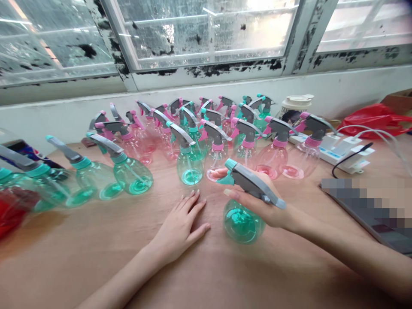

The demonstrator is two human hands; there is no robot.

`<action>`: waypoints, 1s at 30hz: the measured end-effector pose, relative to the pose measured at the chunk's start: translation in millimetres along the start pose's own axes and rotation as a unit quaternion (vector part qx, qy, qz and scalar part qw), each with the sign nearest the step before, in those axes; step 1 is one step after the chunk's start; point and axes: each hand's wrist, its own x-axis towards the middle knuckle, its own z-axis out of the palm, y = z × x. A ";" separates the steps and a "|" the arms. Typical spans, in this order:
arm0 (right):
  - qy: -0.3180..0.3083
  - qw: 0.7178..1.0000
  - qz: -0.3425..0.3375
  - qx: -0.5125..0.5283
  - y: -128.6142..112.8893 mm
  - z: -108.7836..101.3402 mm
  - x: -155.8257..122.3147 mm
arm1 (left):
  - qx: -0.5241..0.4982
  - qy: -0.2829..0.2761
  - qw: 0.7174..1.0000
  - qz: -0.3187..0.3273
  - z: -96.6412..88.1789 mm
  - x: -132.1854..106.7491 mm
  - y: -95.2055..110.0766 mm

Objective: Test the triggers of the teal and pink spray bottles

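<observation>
My right hand [270, 206] is wrapped round the neck of a green spray bottle [243, 223], under its grey trigger head with a teal nozzle. The bottle is tilted, its nozzle pointing to the left; whether its base touches the table cannot be made out. My left hand [183, 223] lies flat on the wooden table [180, 279], fingers stretched forward, holding nothing. Just beyond its fingertips stands another green spray bottle [190, 167]. Close behind my right hand is a pink spray bottle [272, 159].
Several green and pink spray bottles [133, 171] line the back and left. At right are a white power strip [346, 156], a laptop-like dark device [360, 219] and a red plastic bag [376, 120]. A lidded cup [296, 105] stands by the window wall.
</observation>
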 end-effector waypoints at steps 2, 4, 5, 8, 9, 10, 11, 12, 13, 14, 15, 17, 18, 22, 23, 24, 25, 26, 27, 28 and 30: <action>-0.004 1.000 0.001 0.007 -0.5 0.0 0.0 | 0.001 0.000 1.000 0.000 -0.4 0.1 0.2; -0.009 1.000 0.006 0.009 -1.4 -0.4 0.3 | 0.001 0.000 1.000 0.001 -0.7 0.4 0.4; -0.011 1.000 0.010 0.011 -2.0 -0.7 0.6 | 0.001 0.000 1.000 0.001 -0.8 0.5 0.5; -0.015 1.000 0.001 0.011 -3.9 -2.3 2.6 | 0.005 0.001 1.000 0.002 -0.4 0.9 0.7; -0.015 1.000 -0.009 0.006 -4.5 -2.8 3.4 | 0.006 0.000 1.000 0.002 -0.2 1.0 0.7; -0.014 1.000 -0.021 -0.001 -5.0 -3.2 4.3 | 0.007 -0.002 1.000 0.002 0.0 1.0 0.6; -0.013 0.999 -0.033 -0.009 -5.4 -3.5 5.2 | 0.008 -0.003 1.000 0.002 0.1 1.0 0.5; -0.012 0.999 -0.041 -0.015 -5.7 -3.7 5.9 | 0.009 -0.003 1.000 0.001 0.3 0.9 0.4; -0.012 0.999 -0.044 -0.019 -5.9 -3.8 6.4 | 0.010 -0.003 1.000 0.001 0.5 0.9 0.2; -0.014 0.999 -0.044 -0.020 -6.0 -3.8 6.8 | 0.011 -0.003 1.000 0.000 0.7 0.8 0.0; -0.015 0.999 -0.044 -0.020 -6.0 -3.7 7.0 | 0.011 -0.002 1.000 0.000 0.9 0.6 -0.1; -0.021 0.999 -0.039 -0.015 -5.7 -3.4 6.8 | 0.011 -0.001 1.000 0.002 1.2 0.4 -0.2; -0.022 0.999 -0.035 -0.009 -5.4 -3.3 6.5 | 0.011 -0.002 1.000 0.004 1.3 0.3 -0.1; -0.017 1.000 0.015 0.022 -3.6 -3.0 4.3 | 0.011 -0.005 1.000 0.001 1.1 0.3 0.6; -0.013 0.999 0.026 0.026 -3.3 -2.9 3.7 | 0.012 -0.007 1.000 0.000 1.1 0.4 0.8; -0.011 0.999 0.034 0.028 -3.2 -2.8 3.2 | 0.012 -0.008 1.000 -0.001 1.1 0.6 1.0; -0.010 0.999 0.038 0.029 -3.3 -2.7 2.7 | 0.012 -0.008 1.000 -0.002 1.1 0.7 1.1; -0.009 0.999 0.039 0.030 -3.4 -2.5 2.4 | 0.012 -0.008 1.000 -0.002 1.2 0.8 1.2; -0.008 0.999 0.040 0.032 -3.5 -2.3 2.1 | 0.011 -0.007 1.000 -0.002 1.4 0.8 1.2; -0.008 0.999 0.041 0.033 -3.7 -2.0 1.9 | 0.010 -0.005 1.000 -0.001 1.6 0.7 1.2; -0.008 0.998 0.042 0.035 -3.8 -1.3 1.8 | 0.009 -0.003 1.000 0.001 2.2 0.3 0.8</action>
